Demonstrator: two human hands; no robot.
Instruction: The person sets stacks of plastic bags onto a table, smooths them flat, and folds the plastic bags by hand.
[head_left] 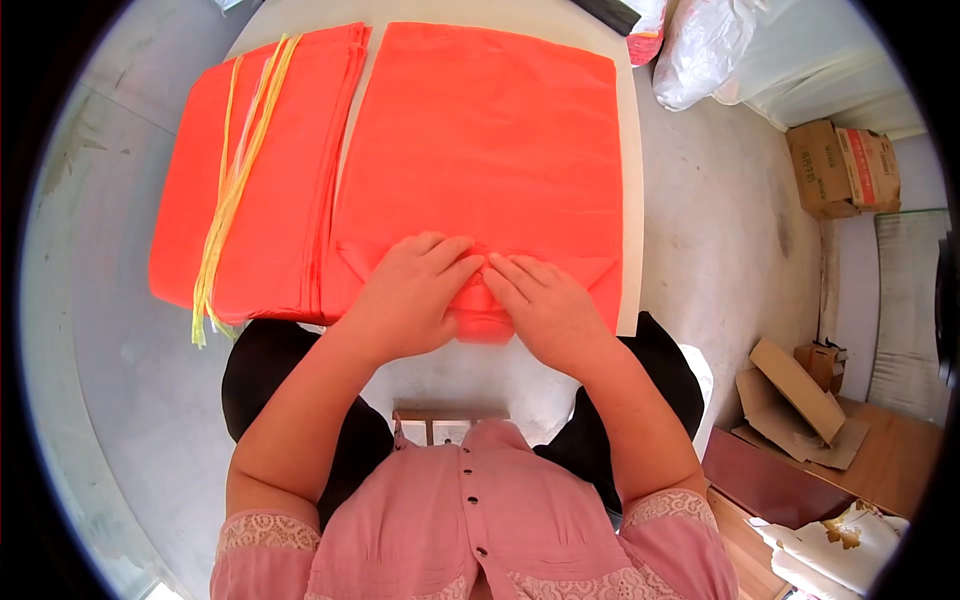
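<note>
A wide red sheet (490, 140) of thin, plastic-looking material lies flat in front of me. Its near edge is folded up, with slanting creases toward both corners. My left hand (415, 295) is closed on the fold, fingers bent over the top. Close beside it, my right hand (545, 300) grips the same fold, and the fingertips of both hands almost meet. A gathered bit of the sheet hangs between them over the table edge. To the left lies a stack of folded red sheets (270, 170), with loose yellow strings (238, 180) across it.
The pale table (630, 200) shows along the right side. A dark bar-like object (608, 14) lies at its far corner. White bags (705, 50) stand beyond. Cardboard boxes (835, 170) are by the right wall, and an opened carton (800, 410) sits lower right.
</note>
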